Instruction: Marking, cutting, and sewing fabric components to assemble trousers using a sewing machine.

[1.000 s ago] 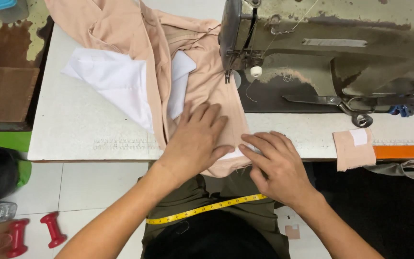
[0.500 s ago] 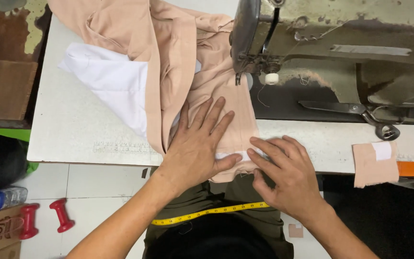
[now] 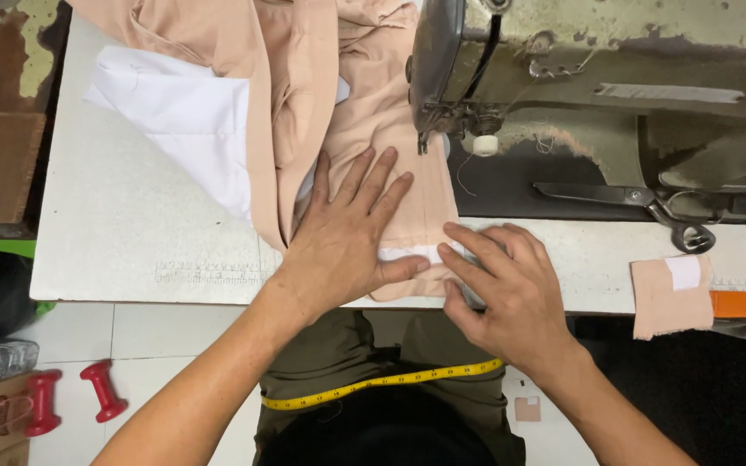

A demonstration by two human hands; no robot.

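Two hands are down on the same piece of peach fabric (image 3: 390,164), and I judge the step to be lining up its near hem before it goes under the needle. My left hand (image 3: 347,237) lies flat and spread on the cloth, palm down, gripping nothing, only pressing it against the white table (image 3: 123,216). My right hand (image 3: 507,289) sits just to the right at the table's near edge, its fingers curled down onto the hem, where a small strip of white lining (image 3: 407,253) shows between my two thumbs; it pins rather than clasps, and whether a fold is pinched under those fingertips I cannot tell. The fabric runs from my hands toward the far side, passing just left of the sewing machine head (image 3: 451,78), with the rest heaped at the far left over a white panel (image 3: 183,121). The presser foot (image 3: 425,142) stands just beyond my left fingertips, close to the cloth but not on the hem. The next move, as I read it, calls for keeping the edge flat and square while sliding it away from me toward the foot, with fingers well clear of the needle. Scissors (image 3: 641,203) lie on the machine bed to the right, a small peach swatch (image 3: 671,293) hangs at the near right edge, and a yellow tape measure (image 3: 373,384) crosses my lap.
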